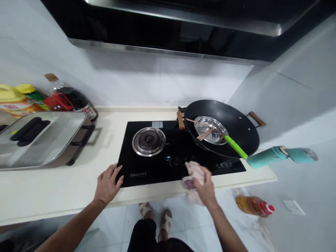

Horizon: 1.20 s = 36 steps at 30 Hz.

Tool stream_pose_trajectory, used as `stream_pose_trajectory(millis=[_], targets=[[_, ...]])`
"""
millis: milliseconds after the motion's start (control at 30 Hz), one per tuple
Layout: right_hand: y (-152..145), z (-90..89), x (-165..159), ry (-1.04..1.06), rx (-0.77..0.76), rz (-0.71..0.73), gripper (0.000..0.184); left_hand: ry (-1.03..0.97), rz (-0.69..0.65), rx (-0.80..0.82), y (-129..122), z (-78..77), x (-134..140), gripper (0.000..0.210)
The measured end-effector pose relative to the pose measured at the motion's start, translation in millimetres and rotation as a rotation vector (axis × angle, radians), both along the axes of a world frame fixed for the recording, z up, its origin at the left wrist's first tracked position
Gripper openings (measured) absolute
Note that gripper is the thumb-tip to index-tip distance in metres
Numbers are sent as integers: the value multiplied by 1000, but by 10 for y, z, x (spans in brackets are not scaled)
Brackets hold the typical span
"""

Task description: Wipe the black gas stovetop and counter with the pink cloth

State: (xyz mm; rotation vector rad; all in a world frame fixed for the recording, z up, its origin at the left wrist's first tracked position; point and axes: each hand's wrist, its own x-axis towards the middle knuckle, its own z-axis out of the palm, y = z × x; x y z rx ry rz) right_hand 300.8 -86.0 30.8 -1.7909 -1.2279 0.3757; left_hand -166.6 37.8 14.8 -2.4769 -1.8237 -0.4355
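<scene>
My left hand point(108, 183) rests with fingers spread on the cream counter, its fingertips at the left edge of the black gas stove point(154, 169). In my right hand point(207, 189) is a bunched pale pink cloth point(194, 173) with a purple patch, slightly blurred. It lies over the stove's front edge and hangs down a little, close to the control knobs point(175, 161). A round burner point(148, 141) with a steel ring shows on the stove's left side. A black wok point(241, 129) with wooden handles covers the right side.
Inside the wok sit a steel bowl point(219, 140), chopsticks point(206, 134) and a green-handled utensil point(236, 147). Teal bottles point(265, 157) stand at the right. A lidded electric pan point(60, 147) and sauce bottles point(76, 99) occupy the left. The range hood point(168, 35) hangs above; an oil bottle point(252, 205) is below.
</scene>
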Motion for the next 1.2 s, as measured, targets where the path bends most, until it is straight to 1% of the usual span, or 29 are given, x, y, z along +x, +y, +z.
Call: stream_pose_trajectory(millis=[33,100,167,233,267,300,333,367,433,500,567,600,700,767,867,933,1000,1067,1100,1133,1200], targets=[[7,38,267,-18,12,-73,59,1,-1,-2,-3,-1,4,57],[50,82,787,-151,18,-146,58,-2,3,-6,-9,-1,12,56],[108,64,1176,-300,-30,-244,60,-9,10,-9,-12,1,19,55],[154,-16,1343,-445,-161,-342,61,-21,11,-14,-15,5,24,55],[165,-69,1333,-508,-234,-375,61,-27,9,-19,-16,6,26,55],[168,-124,1264,-565,-291,-390,61,-33,7,-25,-18,8,29,55],[163,-175,1143,-614,-318,-374,60,-38,5,-32,-20,10,32,55],[152,-219,977,-656,-311,-330,59,-43,5,-39,-22,13,35,55],[122,-275,547,-722,-226,-189,53,-51,10,-45,-28,19,45,55],[105,-284,52,-753,-127,-74,46,-54,18,-53,-36,32,57,55],[124,-253,-445,-733,-69,3,39,-53,25,-67,-48,51,71,56],[149,-226,-680,-706,-66,53,36,-52,29,-75,-55,63,78,55],[268,-124,-1309,-591,-143,239,36,-56,38,-88,-80,94,101,53],[358,-61,-1668,-517,-167,374,37,-60,41,-84,-91,102,111,52],[462,27,-2076,-454,-109,503,38,-67,40,-79,-98,95,110,52],[498,96,-2184,-414,-86,564,42,-89,49,-86,-116,95,112,51],[499,165,-2092,-335,-44,639,46,-139,105,-74,-176,119,156,49],[462,201,-1794,-245,43,681,45,-199,176,-15,-301,175,289,49],[431,195,-1584,-214,93,661,42,-222,191,26,-387,211,401,49],[397,170,-1351,-217,123,632,39,-233,171,66,-483,249,544,49],[331,61,-878,-265,175,510,32,-226,46,100,-682,308,910,49]])
